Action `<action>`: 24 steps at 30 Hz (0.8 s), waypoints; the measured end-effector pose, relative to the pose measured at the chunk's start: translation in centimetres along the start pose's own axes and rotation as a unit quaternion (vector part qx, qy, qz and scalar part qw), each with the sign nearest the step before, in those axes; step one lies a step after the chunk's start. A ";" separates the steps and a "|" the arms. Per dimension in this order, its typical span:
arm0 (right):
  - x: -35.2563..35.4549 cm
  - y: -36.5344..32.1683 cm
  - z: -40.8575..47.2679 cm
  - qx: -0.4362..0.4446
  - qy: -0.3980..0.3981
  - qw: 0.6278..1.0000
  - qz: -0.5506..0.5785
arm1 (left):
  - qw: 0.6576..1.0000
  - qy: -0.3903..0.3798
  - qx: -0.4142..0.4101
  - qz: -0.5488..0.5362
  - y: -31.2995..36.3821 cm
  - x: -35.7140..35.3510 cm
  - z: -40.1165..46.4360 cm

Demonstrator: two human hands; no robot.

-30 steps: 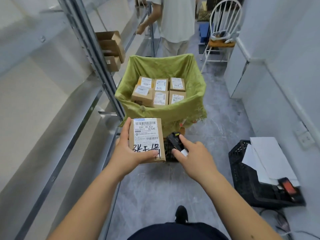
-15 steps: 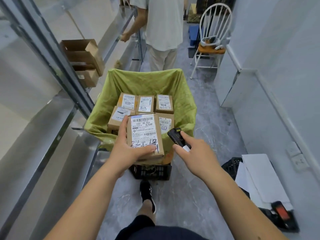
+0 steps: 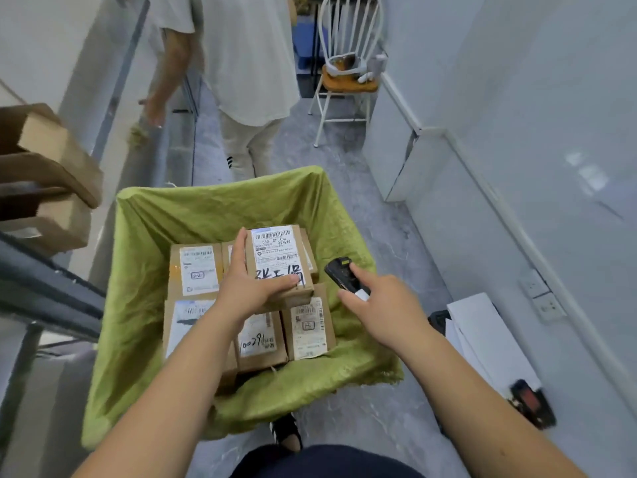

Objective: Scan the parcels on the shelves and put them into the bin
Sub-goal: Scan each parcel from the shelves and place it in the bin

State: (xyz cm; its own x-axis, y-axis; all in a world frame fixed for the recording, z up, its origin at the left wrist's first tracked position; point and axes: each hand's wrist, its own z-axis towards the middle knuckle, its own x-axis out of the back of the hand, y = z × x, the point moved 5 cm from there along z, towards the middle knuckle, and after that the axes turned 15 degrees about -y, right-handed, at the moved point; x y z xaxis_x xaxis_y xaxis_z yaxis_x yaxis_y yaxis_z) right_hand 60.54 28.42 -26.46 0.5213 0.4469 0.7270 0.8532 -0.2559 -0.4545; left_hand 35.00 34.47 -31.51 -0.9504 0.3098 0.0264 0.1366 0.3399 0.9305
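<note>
Your left hand [image 3: 248,288] has carried the parcel [image 3: 280,262] from short of the bin [image 3: 138,257] to above the boxes inside, near the far right corner, fingers clasping its sides. Your right hand [image 3: 381,305] stays wrapped round the scanner [image 3: 344,278]. Judgement: scan is likely done; release is what remains.

A single view comes from a camera worn on the person's head, facing forward and steeply down along a narrow aisle. It sits close above the left hand [image 3: 251,288] and right hand [image 3: 382,305], both forearms running in from the bottom edge. The green-lined bin [image 3: 144,270] fills the middle. The wide lens bends the shelf frame [image 3: 48,288] at left and the wall [image 3: 537,167] at right.
</note>
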 end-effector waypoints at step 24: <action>0.7 0.2 9.6 -0.109 -0.029 0.988 0.108 | 0.954 -0.043 0.086 0.283 -2.4 -0.1 17.3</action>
State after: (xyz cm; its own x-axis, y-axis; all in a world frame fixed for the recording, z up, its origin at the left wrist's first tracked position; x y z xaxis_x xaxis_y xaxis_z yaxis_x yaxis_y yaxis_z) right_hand 60.85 36.89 -30.97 0.6946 0.4082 0.5924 0.7092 -0.5264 -0.4689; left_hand 39.57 48.96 -40.10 -0.6860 0.5553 0.4702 0.6718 0.2349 0.7025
